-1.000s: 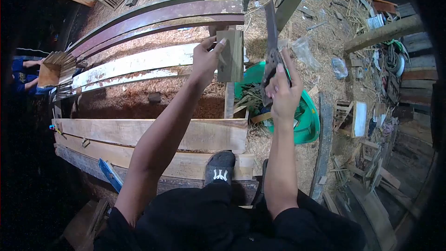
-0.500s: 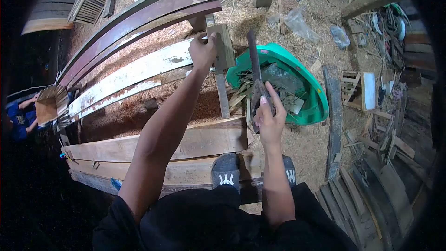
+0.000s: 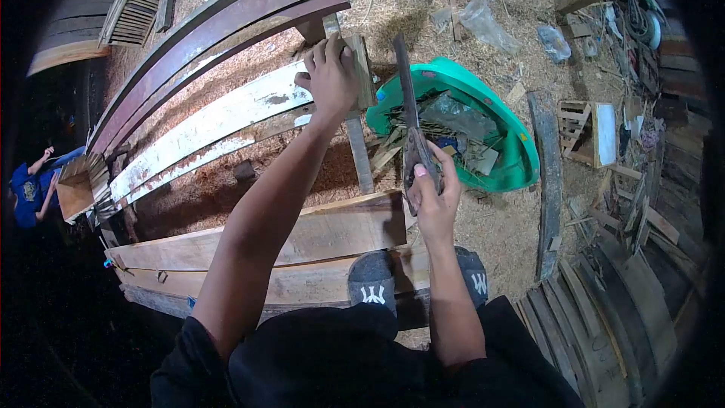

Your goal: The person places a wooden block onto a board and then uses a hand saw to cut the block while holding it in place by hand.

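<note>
My left hand (image 3: 330, 83) lies with its fingers spread over a short wooden block (image 3: 363, 68) at the right end of a white-painted plank (image 3: 219, 121). The hand hides part of the block. In my right hand (image 3: 436, 200) is a handsaw (image 3: 408, 94), held by its dark wooden handle, with the narrow blade pointing away from me. The saw is apart from the block, in front of a green plastic tub (image 3: 525, 155) that holds wood scraps and clear plastic.
Reddish-brown boards (image 3: 226, 26) lie beyond the white plank. Pale planks (image 3: 249, 238) are near my slippered feet (image 3: 372, 283). A person in blue (image 3: 34, 189) is at the far left. Stacked boards (image 3: 581, 325) lie at lower right, and wood shavings cover the ground.
My left hand's fingers have gone from curled on the block to spread over it, and less of the block's face shows. My right hand still holds the saw, shifted slightly left.
</note>
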{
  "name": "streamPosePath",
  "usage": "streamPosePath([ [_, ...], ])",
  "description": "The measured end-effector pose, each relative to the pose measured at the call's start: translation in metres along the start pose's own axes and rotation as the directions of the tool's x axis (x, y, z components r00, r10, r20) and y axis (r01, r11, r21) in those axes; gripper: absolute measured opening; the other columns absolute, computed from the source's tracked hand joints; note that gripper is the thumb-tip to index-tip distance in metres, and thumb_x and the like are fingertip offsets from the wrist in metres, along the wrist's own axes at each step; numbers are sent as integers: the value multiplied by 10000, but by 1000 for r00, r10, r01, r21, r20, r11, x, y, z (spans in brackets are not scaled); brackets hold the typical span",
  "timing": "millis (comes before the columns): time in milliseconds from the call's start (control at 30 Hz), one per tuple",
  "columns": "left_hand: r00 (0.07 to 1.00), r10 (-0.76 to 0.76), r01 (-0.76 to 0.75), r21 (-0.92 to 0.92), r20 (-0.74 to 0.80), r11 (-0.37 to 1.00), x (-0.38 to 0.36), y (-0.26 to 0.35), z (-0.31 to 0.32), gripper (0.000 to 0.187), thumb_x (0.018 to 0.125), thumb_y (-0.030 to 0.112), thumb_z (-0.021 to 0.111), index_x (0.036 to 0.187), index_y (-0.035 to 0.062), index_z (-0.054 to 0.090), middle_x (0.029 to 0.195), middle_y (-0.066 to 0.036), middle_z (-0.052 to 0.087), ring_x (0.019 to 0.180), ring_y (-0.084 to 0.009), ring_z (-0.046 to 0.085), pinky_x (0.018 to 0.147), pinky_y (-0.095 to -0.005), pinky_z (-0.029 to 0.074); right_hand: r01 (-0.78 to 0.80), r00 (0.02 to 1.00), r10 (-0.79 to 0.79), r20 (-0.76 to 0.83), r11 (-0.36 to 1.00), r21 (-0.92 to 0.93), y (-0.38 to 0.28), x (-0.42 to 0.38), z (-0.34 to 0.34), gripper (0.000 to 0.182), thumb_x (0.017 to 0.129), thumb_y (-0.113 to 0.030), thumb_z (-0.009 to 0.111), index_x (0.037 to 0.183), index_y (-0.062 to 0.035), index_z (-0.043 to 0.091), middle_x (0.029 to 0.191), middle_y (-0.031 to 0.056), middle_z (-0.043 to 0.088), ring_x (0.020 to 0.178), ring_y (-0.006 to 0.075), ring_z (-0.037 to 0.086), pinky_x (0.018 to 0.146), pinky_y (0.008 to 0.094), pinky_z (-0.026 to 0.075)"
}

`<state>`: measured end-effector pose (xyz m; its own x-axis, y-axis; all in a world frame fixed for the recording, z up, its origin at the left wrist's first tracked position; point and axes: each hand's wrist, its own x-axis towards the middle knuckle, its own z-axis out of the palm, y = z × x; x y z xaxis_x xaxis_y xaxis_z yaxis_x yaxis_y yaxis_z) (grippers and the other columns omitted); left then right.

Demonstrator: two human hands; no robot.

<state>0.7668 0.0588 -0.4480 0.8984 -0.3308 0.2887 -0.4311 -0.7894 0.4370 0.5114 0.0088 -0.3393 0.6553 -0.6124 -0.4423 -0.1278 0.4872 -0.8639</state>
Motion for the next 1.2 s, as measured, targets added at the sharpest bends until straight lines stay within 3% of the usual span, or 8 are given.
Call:
streamPosePath([
  [133,997,-67,66,41,29,997,5,12,4,355,1026,302,556,1351,165,600,1310,-132,564,1287,-337,485,1024,-605,288,117,991,-107,83,986,-122,0,8,2,485,959,7,594,1435,4,498,903,7,596,672,57,511,620,214,428],
  [300,996,-81,83,-46,42,995,14,15,12,357,1014,291,551,1324,119,594,1252,-178,552,1280,-342,485,1050,-623,246,114,989,-106,102,991,-67,-10,14,17,498,970,10,589,1455,15,475,918,39,622,716,73,561,665,231,471],
  [400,996,-77,79,-51,50,996,17,15,18,318,1014,286,548,1265,99,607,1234,-175,558,1222,-350,526,1046,-616,255,0,997,8,71,994,-108,-15,14,22,490,980,4,586,1458,22,481,923,50,631,726,68,577,678,233,486],
  [567,996,-89,88,-50,-20,995,16,20,15,274,1017,265,528,1202,81,612,1143,-173,591,1131,-349,564,1045,-598,266,192,981,-195,27,920,-341,-2,26,21,427,988,-54,615,1400,42,558,1084,138,708,926,143,667,860,286,532],
  [667,996,-84,83,-19,-17,996,15,22,15,255,1018,252,514,1173,76,613,1083,-167,603,1094,-344,573,1044,-584,274,190,981,-189,33,931,-312,-5,30,24,426,984,-88,641,1382,50,574,1167,176,714,1040,181,677,944,306,514],
  [1033,992,5,-5,6,-129,1000,15,20,13,308,816,172,634,1100,56,608,1031,-161,613,1050,-356,583,1000,-473,393,236,972,-216,97,911,-337,-20,47,24,419,1002,-149,642,1359,63,589,1150,184,725,1030,180,687,935,313,518],
  [1100,995,-89,87,43,54,995,15,23,8,505,783,145,667,1258,15,554,1195,-191,603,1181,-367,568,1077,-473,389,237,970,-211,118,928,-289,-26,45,23,424,1013,-169,631,1358,73,586,1136,183,726,1019,173,680,923,307,518],
  [1200,996,-82,80,50,33,996,15,27,6,500,790,153,658,1263,27,559,1185,-192,615,1153,-372,584,1063,-479,397,198,979,-167,121,927,-320,-29,45,19,436,1021,-193,627,1361,77,583,1122,179,725,1009,167,675,912,304,516],
])
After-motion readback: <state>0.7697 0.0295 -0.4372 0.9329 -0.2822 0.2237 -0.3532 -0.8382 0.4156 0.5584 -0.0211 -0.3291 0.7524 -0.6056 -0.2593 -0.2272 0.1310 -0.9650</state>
